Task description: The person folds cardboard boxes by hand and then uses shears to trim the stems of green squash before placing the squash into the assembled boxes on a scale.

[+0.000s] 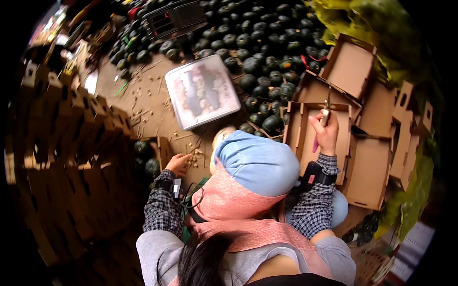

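Matt brown cardboard boxes (362, 164) are lying open beside a heap of dark green squashes (267, 52), their rinds showing a dull, waxy sheen. A scale's platform (202, 90) is gleaming as smooth, scuffed metal. The right hand (327, 136) is gripping a small tool (325, 114) with a pale handle and metal tip, its material hard to tell. The left hand (177, 164) is resting on the rough, littered floor (148, 102). Checked woven cloth is covering both forearms; the pink apron (229, 200) is looking soft and matt.

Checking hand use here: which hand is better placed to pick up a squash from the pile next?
Probably the left hand: it looks empty, resting low on the floor. The right hand already grips a small tool above the open cardboard boxes.
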`<state>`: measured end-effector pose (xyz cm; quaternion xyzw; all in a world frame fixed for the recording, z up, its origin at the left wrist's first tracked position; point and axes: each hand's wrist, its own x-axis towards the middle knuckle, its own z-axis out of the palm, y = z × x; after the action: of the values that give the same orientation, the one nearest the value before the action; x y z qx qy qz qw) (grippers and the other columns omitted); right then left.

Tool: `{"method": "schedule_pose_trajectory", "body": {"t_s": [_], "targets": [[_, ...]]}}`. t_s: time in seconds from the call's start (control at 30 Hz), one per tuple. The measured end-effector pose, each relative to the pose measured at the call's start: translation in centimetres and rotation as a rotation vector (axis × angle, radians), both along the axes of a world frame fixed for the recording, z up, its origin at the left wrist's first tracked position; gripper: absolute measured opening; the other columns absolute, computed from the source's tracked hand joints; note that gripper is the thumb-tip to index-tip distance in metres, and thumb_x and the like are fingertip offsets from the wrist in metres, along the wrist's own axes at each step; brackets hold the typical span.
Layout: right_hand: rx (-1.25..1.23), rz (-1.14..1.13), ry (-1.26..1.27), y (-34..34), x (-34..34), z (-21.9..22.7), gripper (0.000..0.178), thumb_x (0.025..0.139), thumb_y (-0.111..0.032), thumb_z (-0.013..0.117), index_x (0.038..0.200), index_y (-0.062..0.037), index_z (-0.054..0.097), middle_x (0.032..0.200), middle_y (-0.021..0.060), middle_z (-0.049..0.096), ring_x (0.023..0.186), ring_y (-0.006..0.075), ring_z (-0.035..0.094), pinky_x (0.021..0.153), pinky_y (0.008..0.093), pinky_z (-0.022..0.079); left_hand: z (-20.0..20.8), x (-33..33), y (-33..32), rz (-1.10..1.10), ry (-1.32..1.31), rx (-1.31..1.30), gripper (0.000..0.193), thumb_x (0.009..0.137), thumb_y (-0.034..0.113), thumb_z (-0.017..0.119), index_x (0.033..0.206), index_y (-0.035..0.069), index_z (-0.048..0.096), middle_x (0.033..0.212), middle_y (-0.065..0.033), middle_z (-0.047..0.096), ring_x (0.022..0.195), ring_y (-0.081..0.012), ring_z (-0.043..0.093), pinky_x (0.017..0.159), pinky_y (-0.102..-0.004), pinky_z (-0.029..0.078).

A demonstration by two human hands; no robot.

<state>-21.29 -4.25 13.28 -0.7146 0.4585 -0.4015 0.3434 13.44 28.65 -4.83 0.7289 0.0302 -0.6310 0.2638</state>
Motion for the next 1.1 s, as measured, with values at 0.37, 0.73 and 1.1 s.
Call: {"method": "schedule_pose_trajectory", "body": {"t_s": [0.37, 0.73, 1.1], "targets": [[-0.204, -1.011, 1.399, -2.5, -10.5, -3.0, 0.042, 0.071, -0.031, 0.063, 0.098, -0.0017, 0.052, 0.097, 0.0188, 0.059, 0.092, 0.0372, 0.057, 0.076, 0.0497, 0.044, -0.1, 5.5, 7.9, -0.327, -0.773, 0.52, 0.085, 0.064, 0.046, 0.076, 0.119, -0.009, 0.04, 0.112, -0.0303, 0.057, 0.107, -0.0382, 0.057, 0.089, -0.0414, 0.047], [0.185, -0.886, 1.137, -5.2, -20.6, -6.3, 0.029, 0.072, -0.025, 0.056, 0.092, -0.004, 0.062, 0.095, 0.0229, 0.064, 0.093, 0.0434, 0.059, 0.08, 0.0503, 0.046, -7.2, 7.3, 11.0, -0.695, -0.782, 0.193, 0.037, 0.077, 0.029, 0.061, 0.095, -0.004, 0.059, 0.097, -0.0276, 0.062, 0.096, -0.041, 0.059, 0.084, -0.046, 0.047], [0.261, -0.876, 1.066, -6.2, -21.2, -6.5, 0.043, 0.066, -0.024, 0.063, 0.101, -0.0004, 0.055, 0.099, 0.0226, 0.063, 0.096, 0.0412, 0.059, 0.085, 0.0477, 0.045, 10.0, 12.0, -14.5, -1.264, -1.275, -0.381, 0.05, 0.076, 0.039, 0.071, 0.112, 0.009, 0.054, 0.09, -0.0126, 0.064, 0.083, -0.028, 0.063, 0.07, -0.0378, 0.05]]}}
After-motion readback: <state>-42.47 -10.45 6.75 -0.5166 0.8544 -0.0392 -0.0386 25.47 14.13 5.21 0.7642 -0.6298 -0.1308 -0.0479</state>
